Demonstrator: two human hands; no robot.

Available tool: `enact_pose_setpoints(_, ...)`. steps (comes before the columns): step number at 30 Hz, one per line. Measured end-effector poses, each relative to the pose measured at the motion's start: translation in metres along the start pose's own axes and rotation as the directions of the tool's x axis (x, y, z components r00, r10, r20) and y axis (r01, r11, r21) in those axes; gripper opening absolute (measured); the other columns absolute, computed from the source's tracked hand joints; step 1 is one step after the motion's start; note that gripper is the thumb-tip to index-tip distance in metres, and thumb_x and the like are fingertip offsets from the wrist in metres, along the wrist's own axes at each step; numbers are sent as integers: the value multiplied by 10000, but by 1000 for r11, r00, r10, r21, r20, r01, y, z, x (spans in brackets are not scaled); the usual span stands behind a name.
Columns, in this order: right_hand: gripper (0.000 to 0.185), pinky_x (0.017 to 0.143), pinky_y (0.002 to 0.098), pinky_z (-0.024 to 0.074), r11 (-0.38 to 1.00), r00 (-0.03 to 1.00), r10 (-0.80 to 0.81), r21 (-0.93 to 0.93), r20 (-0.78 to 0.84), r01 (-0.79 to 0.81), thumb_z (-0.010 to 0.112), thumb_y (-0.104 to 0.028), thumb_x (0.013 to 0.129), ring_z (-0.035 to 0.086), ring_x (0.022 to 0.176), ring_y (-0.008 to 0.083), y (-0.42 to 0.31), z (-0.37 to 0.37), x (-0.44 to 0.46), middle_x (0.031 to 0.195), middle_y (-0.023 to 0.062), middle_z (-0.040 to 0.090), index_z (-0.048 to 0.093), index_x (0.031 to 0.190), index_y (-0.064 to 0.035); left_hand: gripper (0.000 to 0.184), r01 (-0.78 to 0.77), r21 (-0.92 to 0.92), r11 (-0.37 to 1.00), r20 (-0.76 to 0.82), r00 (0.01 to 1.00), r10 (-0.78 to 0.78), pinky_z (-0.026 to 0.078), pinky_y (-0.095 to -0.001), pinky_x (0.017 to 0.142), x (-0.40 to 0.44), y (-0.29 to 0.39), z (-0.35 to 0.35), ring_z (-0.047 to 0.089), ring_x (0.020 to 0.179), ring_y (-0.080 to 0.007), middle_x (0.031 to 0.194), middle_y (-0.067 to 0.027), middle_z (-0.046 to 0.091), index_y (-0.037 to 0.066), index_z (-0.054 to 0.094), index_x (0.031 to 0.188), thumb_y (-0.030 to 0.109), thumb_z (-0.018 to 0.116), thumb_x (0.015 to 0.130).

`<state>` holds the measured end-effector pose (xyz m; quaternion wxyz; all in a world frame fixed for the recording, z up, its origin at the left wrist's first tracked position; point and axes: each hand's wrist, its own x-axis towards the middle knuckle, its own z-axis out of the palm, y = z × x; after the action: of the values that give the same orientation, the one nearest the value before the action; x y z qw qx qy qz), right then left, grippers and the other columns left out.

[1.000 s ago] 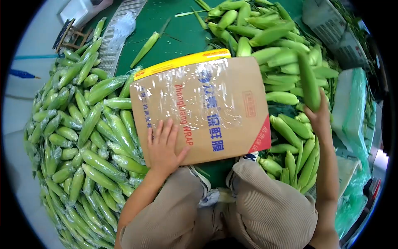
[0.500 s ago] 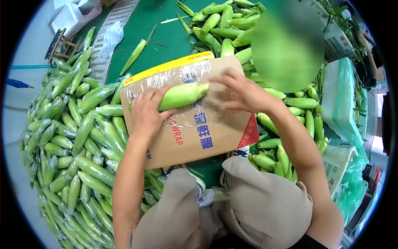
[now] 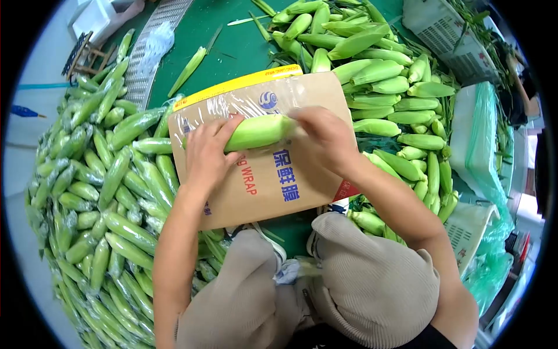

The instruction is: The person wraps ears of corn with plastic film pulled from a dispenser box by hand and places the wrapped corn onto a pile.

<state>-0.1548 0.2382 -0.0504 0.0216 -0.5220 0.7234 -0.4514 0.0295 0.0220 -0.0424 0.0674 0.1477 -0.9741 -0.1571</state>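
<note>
Now right hand (image 3: 326, 137) nearer corn (image 3: 256, 133)

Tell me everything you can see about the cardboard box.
The box looks like brown cardboard, with blue and red lettering, a blue swirl logo, a yellow far edge and a red corner at the near right. Shiny clear film covers part of its far side. It sits slightly askew just beyond the knees, printed face up. The left hand holds corn against or just above it; the right hand is over it too. What supports it is hidden.
</note>
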Motion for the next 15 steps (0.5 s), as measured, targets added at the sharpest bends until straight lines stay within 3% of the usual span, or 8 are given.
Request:
enact_pose_setpoints(1,310,875,420,561,997,982,-36,-64,188,49,715,-46,903,680,995,351,7,14,14,1112,137,704,643,1203,-65,788,-17,-4,1000,13,1000,17,434,-464,1064,0,-1,1,590,1208,-334,1309,-91,646,202,590,1466,255,901,743)
enact_pose_setpoints(4,597,1035,451,488,960,923,2,-259,385,105,860,-260,792,585,1191,374,5,37,40,1211,174,631,596,1281,-43,834,-93,-68,993,-113,990,85,421,-475,1052,-3,-16,8,598,1190,-317,1324,-113,630,155,559,1473,368,901,743)
enact_pose_setpoints(5,636,1011,456,494,966,932,-10,-239,362,104,877,-281,764,584,1164,378,6,42,42,1202,173,627,598,1280,-35,883,-106,-232,967,-189,980,62,418,-481,1060,-11,-26,6,591,1152,-350,1328,-153,604,122,530,1490,438,889,748)
enact_pose_setpoints(8,721,958,468,507,971,955,-28,-219,296,97,912,-314,708,585,1105,387,19,44,37,1180,171,620,602,1289,-21,920,77,-101,992,-351,930,-108,435,-462,1057,-76,-32,8,553,1215,-381,1335,-167,576,145,505,1524,460,892,751)
enact_pose_setpoints(9,727,956,469,507,969,964,-17,-233,264,81,914,-306,707,586,1100,389,21,42,30,1177,169,620,600,1300,-25,695,335,80,939,-148,935,-322,459,-410,983,-87,-25,7,593,1110,-333,1166,-133,640,138,623,1401,409,865,808)
enact_pose_setpoints(12,750,969,467,499,976,982,38,-220,186,4,937,-265,699,575,1107,404,17,34,13,1167,183,612,587,1320,-32,371,391,47,919,-88,918,-387,483,-380,882,-96,-40,13,631,933,-292,951,-89,683,121,730,1196,306,806,883)
enact_pose_setpoints(13,745,945,473,505,976,980,81,-211,181,-42,940,-263,692,581,1082,409,17,31,10,1164,182,611,592,1309,-29,133,341,-34,940,-268,903,-337,511,-376,829,-90,-44,18,658,839,-315,873,-58,713,151,776,1041,230,730,944)
enact_pose_setpoints(15,738,936,471,507,958,948,107,-285,299,-18,940,-270,692,582,1080,406,16,18,12,1152,182,608,594,1297,-28,115,490,-256,834,-323,769,-551,528,-379,824,-86,-43,21,695,857,-285,902,-66,735,139,758,1063,196,705,978)
